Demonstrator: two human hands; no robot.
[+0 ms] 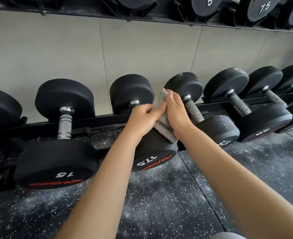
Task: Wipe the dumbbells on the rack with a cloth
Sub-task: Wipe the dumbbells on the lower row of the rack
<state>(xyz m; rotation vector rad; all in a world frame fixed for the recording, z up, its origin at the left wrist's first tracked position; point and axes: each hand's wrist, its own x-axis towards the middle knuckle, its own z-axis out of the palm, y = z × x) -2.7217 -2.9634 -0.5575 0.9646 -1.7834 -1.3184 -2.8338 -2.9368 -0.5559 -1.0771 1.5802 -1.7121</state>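
Observation:
A row of black dumbbells lies on the low rack (101, 120). Both my hands meet over the dumbbell marked 17.5 (152, 157) in the middle. My left hand (143, 118) pinches one side of a grey cloth (164, 125), and my right hand (176, 114) grips the other side. The cloth runs between the hands, from above the handle down onto the near head. This dumbbell's handle is hidden behind my hands. To the right, a second 17.5 dumbbell (216, 128) looks dusty.
A 15 dumbbell (56, 163) sits to the left, a 20 dumbbell (263, 125) and others to the right. An upper shelf (142, 16) holds lighter dumbbells marked 5 and 7.5. Behind is a pale tiled wall; below is speckled black rubber floor (159, 204).

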